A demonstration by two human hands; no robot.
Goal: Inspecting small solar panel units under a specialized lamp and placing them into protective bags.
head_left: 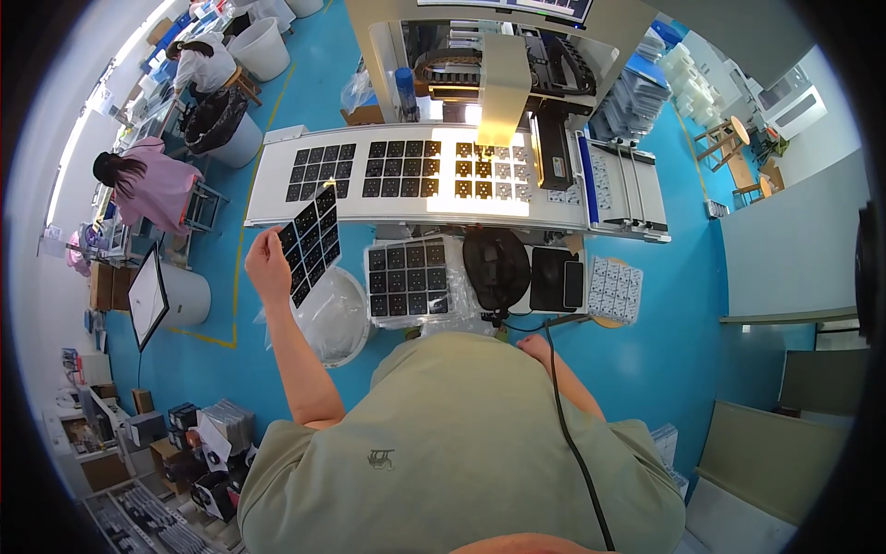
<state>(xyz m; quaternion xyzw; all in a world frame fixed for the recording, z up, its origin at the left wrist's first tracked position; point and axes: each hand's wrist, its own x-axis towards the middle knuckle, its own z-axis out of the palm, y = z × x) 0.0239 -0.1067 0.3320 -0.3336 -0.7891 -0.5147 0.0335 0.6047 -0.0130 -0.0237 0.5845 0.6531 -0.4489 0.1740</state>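
Observation:
My left hand (pixel 269 263) is closed on the edge of a black sheet (pixel 314 242) marked with a grid of dark squares and small dots. The sheet is tilted, in front of the white machine bed (pixel 268 180) at its left end. On that bed lie similar black grid sheets (pixel 320 173), and light from the machine head (pixel 503 92) falls on the one to the right. A stack of such sheets (pixel 407 277) in clear plastic sits before me. My right hand (pixel 533 345) is low beside my body near a black cable; its fingers are mostly hidden.
Below the held sheet stands a white bin (pixel 337 319) with a clear plastic liner. A black bag (pixel 496 268), a phone (pixel 573 284) and a white patterned sheet stack (pixel 615 289) are along the machine's front. Two people (pixel 148 185) work at benches on the far left.

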